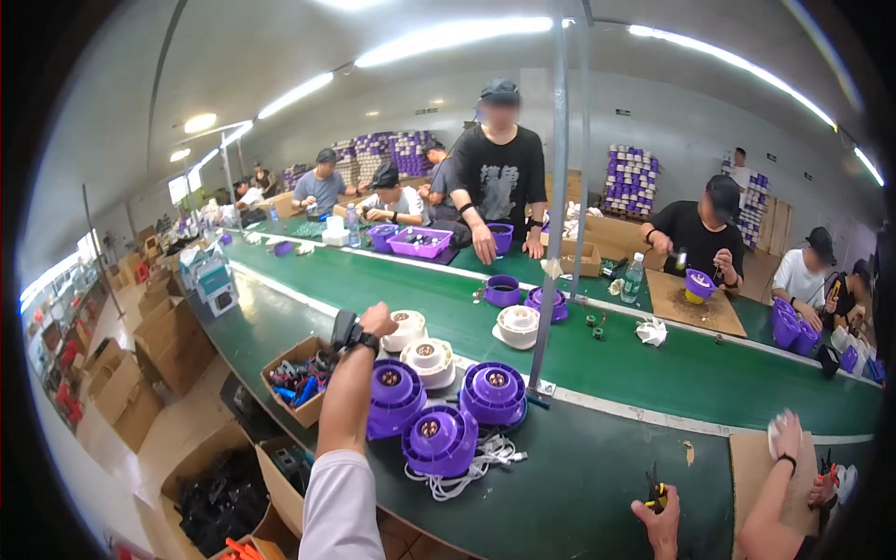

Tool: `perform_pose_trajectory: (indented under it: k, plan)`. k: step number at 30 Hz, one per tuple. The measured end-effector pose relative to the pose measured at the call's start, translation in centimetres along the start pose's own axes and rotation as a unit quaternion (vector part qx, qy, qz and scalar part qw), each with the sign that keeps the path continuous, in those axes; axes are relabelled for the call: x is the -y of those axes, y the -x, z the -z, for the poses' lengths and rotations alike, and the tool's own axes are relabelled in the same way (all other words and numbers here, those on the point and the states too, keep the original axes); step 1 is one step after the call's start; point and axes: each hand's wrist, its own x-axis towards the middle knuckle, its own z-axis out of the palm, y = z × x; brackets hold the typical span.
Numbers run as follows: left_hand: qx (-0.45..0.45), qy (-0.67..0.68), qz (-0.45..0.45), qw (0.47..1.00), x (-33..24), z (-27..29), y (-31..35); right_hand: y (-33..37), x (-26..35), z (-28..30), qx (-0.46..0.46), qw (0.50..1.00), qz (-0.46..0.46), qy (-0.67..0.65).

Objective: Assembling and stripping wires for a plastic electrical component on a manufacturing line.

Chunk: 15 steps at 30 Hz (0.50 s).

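My left hand point(378, 320) reaches forward and grips the left edge of a round white plastic motor housing point(405, 329), fingers closed. Just nearer stands a second white housing point(427, 362). Three purple housings with copper centres stand closer: one on the left point(391, 381), one on the right point(494, 392) and one in front point(439, 441). A white cable point(471, 469) lies coiled by the front one. My right hand point(661, 527), low on the right, is closed around pliers point(656, 495) with yellow and black handles, jaws pointing up, away from the housings.
A metal post point(551, 205) rises beyond the purple housings. A green belt point(616, 373) crosses behind, carrying another white housing point(518, 325). At left sits a carton of tools point(303, 378). A neighbour's hands work over cardboard point(761, 476) at right; co-workers stand or sit opposite.
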Motion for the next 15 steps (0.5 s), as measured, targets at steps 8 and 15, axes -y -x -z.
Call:
perform_pose_trajectory:
  k: [8, 15]
  plan:
    - [0.133, -0.094, -0.235, 0.958, 8.3, -8.3, -5.9, 0.4, -0.6, -0.8, -0.006, 0.982, 0.116, 0.151]
    - [0.174, -0.192, -0.148, 0.954, 8.2, -13.1, -8.1, 0.7, -0.2, -0.4, 0.011, 0.983, 0.092, 0.161]
